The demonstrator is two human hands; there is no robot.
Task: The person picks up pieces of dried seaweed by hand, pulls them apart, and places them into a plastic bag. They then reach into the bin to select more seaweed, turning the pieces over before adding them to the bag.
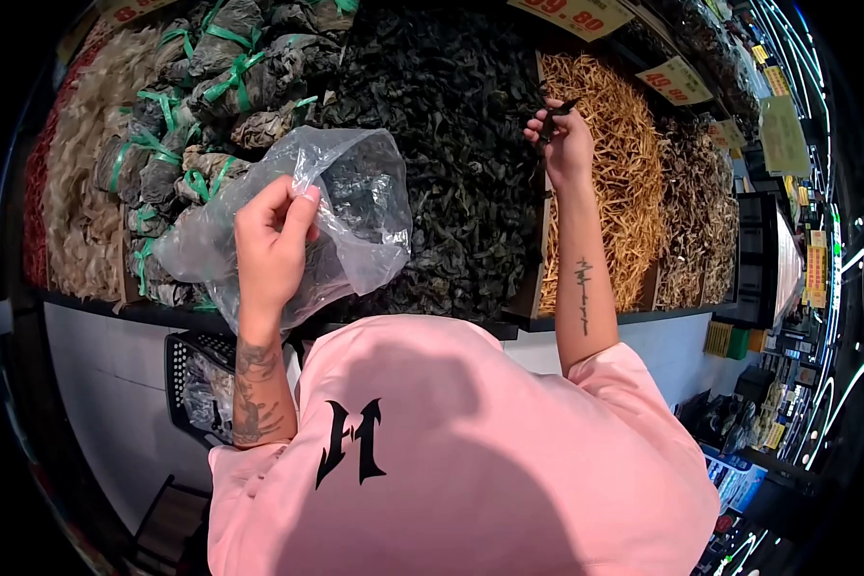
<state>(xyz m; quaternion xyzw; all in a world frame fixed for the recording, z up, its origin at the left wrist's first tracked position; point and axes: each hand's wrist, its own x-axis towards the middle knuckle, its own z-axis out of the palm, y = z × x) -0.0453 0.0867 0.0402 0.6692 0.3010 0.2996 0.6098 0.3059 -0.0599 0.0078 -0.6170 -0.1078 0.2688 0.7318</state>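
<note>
My left hand [271, 240] pinches the rim of a clear plastic bag [350, 216], holding it open in front of a bin of dark dried fungus [451, 144]. Some dark pieces lie inside the bag. My right hand [559, 134] is raised over the divider between the dark fungus bin and a bin of tan dried strips [624, 163]; its fingers pinch a small dark piece of fungus [560, 108].
Bundles tied with green bands [202, 106] and pale dried goods [86, 163] fill the left bins. Brown dried goods [696, 211] lie at the right. Price signs [677, 82] stand above. A black shopping basket [197, 379] hangs below the shelf edge. A store aisle runs along the right.
</note>
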